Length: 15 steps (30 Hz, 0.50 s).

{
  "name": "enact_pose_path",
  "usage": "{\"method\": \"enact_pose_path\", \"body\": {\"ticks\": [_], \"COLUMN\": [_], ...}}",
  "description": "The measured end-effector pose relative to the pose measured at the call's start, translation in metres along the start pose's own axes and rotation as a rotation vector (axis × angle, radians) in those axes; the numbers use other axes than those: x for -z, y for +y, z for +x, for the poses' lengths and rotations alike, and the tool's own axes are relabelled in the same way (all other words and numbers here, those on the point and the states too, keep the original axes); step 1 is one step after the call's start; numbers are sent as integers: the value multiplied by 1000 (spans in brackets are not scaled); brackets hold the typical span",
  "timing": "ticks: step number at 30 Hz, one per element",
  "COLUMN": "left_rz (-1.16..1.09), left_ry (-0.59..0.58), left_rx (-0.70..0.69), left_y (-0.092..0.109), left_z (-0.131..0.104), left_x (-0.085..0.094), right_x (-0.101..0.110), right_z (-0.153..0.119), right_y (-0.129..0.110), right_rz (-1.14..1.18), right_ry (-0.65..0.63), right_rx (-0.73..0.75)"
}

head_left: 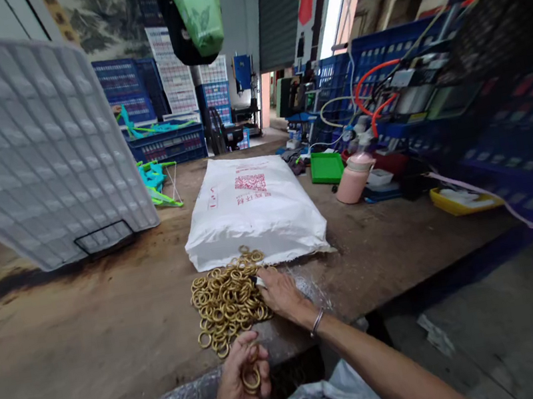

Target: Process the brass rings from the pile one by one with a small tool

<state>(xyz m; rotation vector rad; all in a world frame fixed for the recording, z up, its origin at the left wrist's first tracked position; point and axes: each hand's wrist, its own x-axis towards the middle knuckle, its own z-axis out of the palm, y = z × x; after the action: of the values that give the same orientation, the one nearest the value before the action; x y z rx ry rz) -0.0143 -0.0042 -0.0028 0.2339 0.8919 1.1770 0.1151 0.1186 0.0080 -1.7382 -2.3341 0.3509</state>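
A heap of brass-coloured rings (226,300) lies on the brown table near its front edge, against a white printed sack (252,208). My left hand (241,379), palm up with curled fingers, holds a few of these rings in front of the heap. My right hand (281,291) reaches in at the heap's right side, its fingertips touching the rings. Something small, white and black, shows at its fingers; whether they also grip a ring is hidden. A bracelet circles the right wrist.
A pale ribbed plastic panel (36,148) stands at the left with a black wire stand (104,237). To the right are a green tray (326,168), a pink bottle (354,179), a yellow tray (466,199) and blue crates. A green bag (198,8) hangs above.
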Motion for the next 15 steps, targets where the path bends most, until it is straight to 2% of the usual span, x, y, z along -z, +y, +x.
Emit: {"method": "enact_pose_path", "body": {"ticks": [5, 8, 12, 15], "left_rz": [-109, -62, 101, 210], "left_ry": [80, 131, 43, 70], "left_rx": [83, 63, -111, -251], "left_y": [3, 5, 11, 15], "left_z": [6, 8, 13, 21], "left_x": [3, -2, -14, -20], "right_x": [-6, -13, -14, -11], "right_z": [1, 4, 4, -5], "right_y": [6, 13, 15, 10], "right_rz": [72, 253, 675, 947], "right_ry": [54, 124, 209, 149], "right_rx": [20, 5, -12, -54]}}
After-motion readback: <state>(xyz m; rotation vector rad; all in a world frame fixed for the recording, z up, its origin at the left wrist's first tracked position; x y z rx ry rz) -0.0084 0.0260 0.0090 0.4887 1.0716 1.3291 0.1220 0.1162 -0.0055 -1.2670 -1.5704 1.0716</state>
